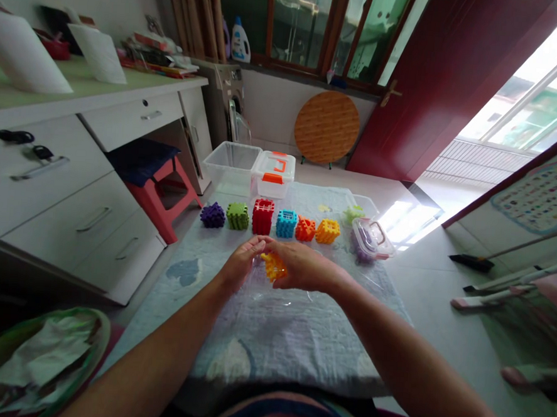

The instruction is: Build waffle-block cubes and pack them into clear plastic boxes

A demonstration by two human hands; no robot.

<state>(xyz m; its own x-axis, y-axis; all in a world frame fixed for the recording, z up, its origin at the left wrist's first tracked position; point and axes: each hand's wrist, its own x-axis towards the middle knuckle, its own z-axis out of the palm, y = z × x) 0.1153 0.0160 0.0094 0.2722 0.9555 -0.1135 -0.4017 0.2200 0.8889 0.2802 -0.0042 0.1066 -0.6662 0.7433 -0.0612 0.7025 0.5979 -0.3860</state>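
My left hand (pixel 243 262) and my right hand (pixel 298 264) meet over the middle of the cloth-covered table (pixel 271 334), both closed on a yellow-orange plastic block piece (pixel 273 267). Beyond them runs a row of assembled block cubes: purple (pixel 212 215), green (pixel 237 216), red (pixel 263 216), blue (pixel 286 223), orange-red (pixel 305 228) and yellow-orange (pixel 327 231). A light green cube (pixel 354 212) sits further back on the right.
A clear bin (pixel 229 165) and a lidded box with orange clips (pixel 273 174) stand at the table's far edge. A small lidded container with purple pieces (pixel 370 239) is at the right. White drawers (pixel 71 202) and a red stool (pixel 159 195) lie left.
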